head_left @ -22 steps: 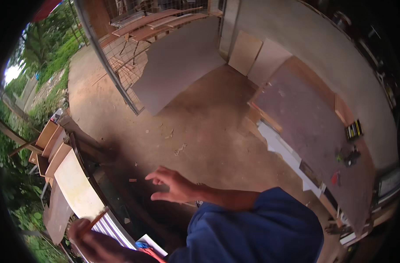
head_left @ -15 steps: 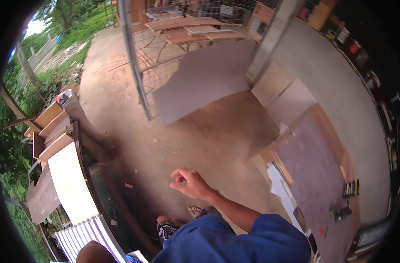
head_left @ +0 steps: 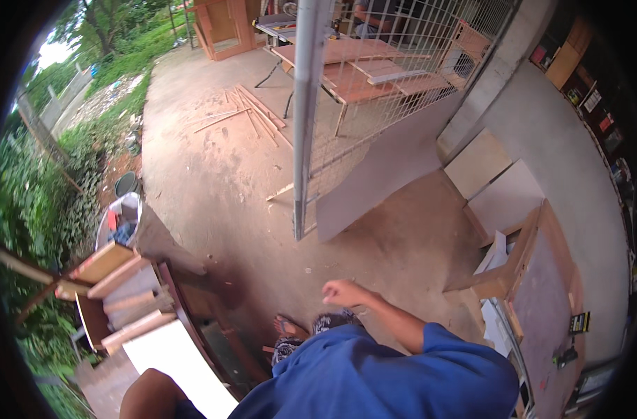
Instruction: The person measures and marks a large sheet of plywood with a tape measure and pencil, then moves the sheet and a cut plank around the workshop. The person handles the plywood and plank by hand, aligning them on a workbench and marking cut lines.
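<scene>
My right hand (head_left: 345,293) hangs in front of my body above the concrete floor (head_left: 262,244). Its fingers are curled in, and nothing shows in them. Of my left arm (head_left: 149,397), only a part around the elbow appears at the lower left; the left hand is out of sight. Beside that arm lies a long white panel (head_left: 182,366), with several wooden boards (head_left: 133,304) stacked at its far end. To my right, a purplish-grey panel with wooden edging (head_left: 542,300) carries a green and black power tool (head_left: 564,357).
A metal post (head_left: 304,126) edges a wire mesh gate (head_left: 374,91) ahead, with a grey sheet (head_left: 374,174) along its foot. Thin wooden strips (head_left: 255,115) lie on the floor. Behind the mesh are a table of wooden panels (head_left: 360,80) and a person (head_left: 374,17). A bin (head_left: 151,227) stands left.
My view has shifted, and the gate post now appears further right and nearer. My right hand has turned, its fingers closing from a loose curl. The left-hand boards appear closer.
</scene>
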Tool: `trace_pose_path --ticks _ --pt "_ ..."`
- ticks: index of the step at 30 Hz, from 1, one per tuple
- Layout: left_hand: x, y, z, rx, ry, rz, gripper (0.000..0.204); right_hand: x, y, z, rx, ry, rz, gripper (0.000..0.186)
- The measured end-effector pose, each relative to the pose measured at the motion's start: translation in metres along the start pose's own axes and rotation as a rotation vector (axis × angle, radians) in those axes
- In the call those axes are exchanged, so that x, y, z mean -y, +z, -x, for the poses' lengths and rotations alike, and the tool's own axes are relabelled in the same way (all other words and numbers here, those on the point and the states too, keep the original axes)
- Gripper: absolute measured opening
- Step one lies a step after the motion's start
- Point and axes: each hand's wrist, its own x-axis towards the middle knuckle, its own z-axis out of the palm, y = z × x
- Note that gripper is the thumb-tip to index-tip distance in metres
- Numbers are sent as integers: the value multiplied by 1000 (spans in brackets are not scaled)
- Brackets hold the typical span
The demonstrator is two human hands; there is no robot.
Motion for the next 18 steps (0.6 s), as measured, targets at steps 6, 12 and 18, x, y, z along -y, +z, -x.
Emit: trace_pose_path --ticks 6,12,18 --pt "222 -29 39 69 -69 117 12 -83 -36 -46 -80 555 236 40" --pt "448 7 112 188 -221 198 14 -110 41 -183 120 736 36 40" --pt "666 39 149 339 -499 214 16 -55 35 -378 -45 702 -503 40"
